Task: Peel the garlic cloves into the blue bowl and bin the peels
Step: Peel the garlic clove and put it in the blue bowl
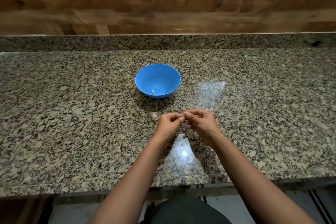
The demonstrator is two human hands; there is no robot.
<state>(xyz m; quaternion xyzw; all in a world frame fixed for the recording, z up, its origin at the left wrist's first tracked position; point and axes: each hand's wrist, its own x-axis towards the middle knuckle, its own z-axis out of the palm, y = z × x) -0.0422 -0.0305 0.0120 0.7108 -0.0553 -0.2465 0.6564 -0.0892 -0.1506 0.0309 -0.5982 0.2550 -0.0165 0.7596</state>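
A blue bowl (157,80) stands on the speckled granite counter (72,114) with one peeled clove (153,91) lying inside near its front wall. Closer to me, my left hand (168,123) and my right hand (200,122) meet fingertip to fingertip above the counter, both pinching a small garlic clove (185,118) that is mostly hidden by the fingers. Just left of my left hand a piece of garlic bulb (155,116) in its papery skin rests on the counter. A scrap of white peel (181,135) lies below my hands.
A raised granite ledge (163,42) and a wood-panelled wall (145,11) close off the back. The counter's front edge (181,185) runs just before my body. No bin is in view.
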